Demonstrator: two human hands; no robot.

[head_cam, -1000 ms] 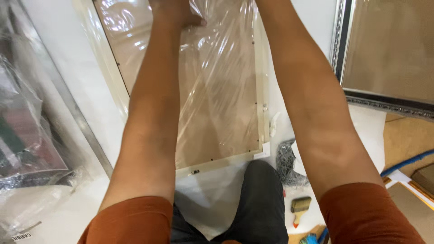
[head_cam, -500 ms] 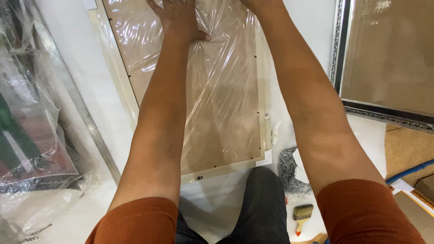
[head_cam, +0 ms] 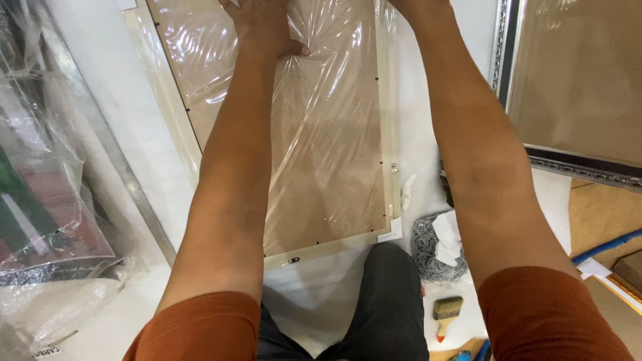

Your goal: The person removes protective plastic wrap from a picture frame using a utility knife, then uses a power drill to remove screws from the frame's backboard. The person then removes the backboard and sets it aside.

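**Both hands far out on the wrapped frame**

A big cream-coloured picture frame (head_cam: 384, 134) lies face down on the white floor (head_cam: 120, 127). Clear plastic wrap (head_cam: 321, 120) covers its brown back. The frame's long side runs straight away from the person, from the near edge by the knee (head_cam: 391, 294) up to the top of the view.

The left hand (head_cam: 264, 27) lies flat on the plastic wrap near the far end of the frame, fingers spread, thumb out to the side. It presses down and does not hold anything in its grip. The right hand (head_cam: 408, 5) is at the far right edge of the frame, but it is cut off by the top of the view, so I cannot tell if its grip is open or closed. The left hand shows more of itself and sits nearer the middle of the frame.

A small paintbrush (head_cam: 447, 314) lies on the floor by the right knee, well away from both hands.

Compared with a second ago, the view has tipped up a little, so more of the left hand shows and the frame's near edge sits lower.
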